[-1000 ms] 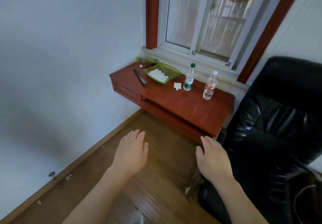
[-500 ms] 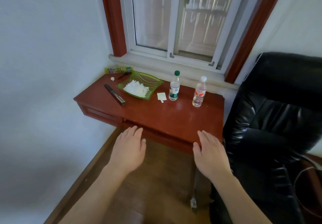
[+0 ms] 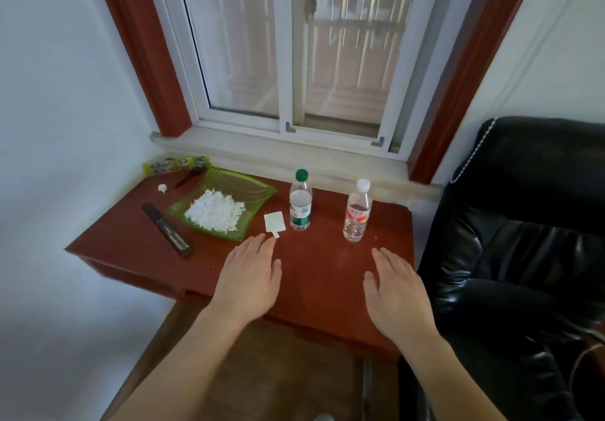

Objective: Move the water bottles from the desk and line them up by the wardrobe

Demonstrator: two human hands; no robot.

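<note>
Two clear water bottles stand upright on the red wooden desk [image 3: 327, 270] below the window. The bottle with a green cap and green label [image 3: 300, 206] is on the left; the bottle with a white cap and red label [image 3: 357, 212] stands to its right. My left hand [image 3: 250, 276] hovers flat over the desk, just short of the green-capped bottle, holding nothing. My right hand [image 3: 397, 293] hovers flat in front of the white-capped bottle, fingers apart and empty. No wardrobe is in view.
A green glass dish [image 3: 226, 208] with white flakes sits at the desk's left, beside a dark knife-like tool [image 3: 166, 229] and a small white paper [image 3: 274, 222]. A black leather chair [image 3: 517, 240] crowds the desk's right side. The white wall stands on the left.
The view has come closer to the desk. Both hands have moved forward from above the floor to over the desk top, near the bottles.
</note>
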